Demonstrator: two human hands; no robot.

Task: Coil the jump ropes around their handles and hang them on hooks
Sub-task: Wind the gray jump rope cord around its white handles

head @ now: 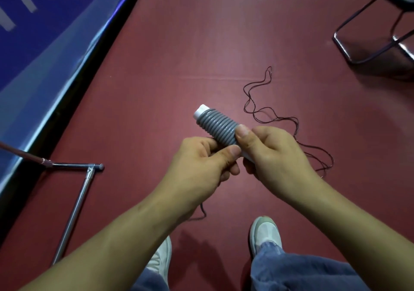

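- The left hand (206, 163) grips the near end of the bundle from below, its thumb pressed over the last grey turns and its fingers curled underneath.
- The right hand (273, 154) pinches the same end from the other side, thumb on top of the coil and fingers wrapped round the white part beneath.
- The task's thing is a grey jump rope (217, 127), wound in tight side-by-side turns round a white handle (202, 111). Both hands hold it in the air in front of the body. Whether the coil hides 1 handle or 2 cannot be told.
- Likely risk: the rope's free end is hidden under the thumbs, so if either thumb lifts before the end is tucked, the springy turns could loosen and unwind.
- Likely risk: a grip this close to 1 end could let the turns slide off the bare far tip.
- Both forearms reach forward and angle inward, wrists meeting at the bundle, which tilts away and to the left.
- A thin dark cord (268, 111) lies in loose waves on the red floor (179, 55), passes behind the right hand, and could trip a foot. Its link to the bundle cannot be told.
- A metal tube frame (83, 187) stands to the left and a chair (369, 35) at the far right. No hook is in view.
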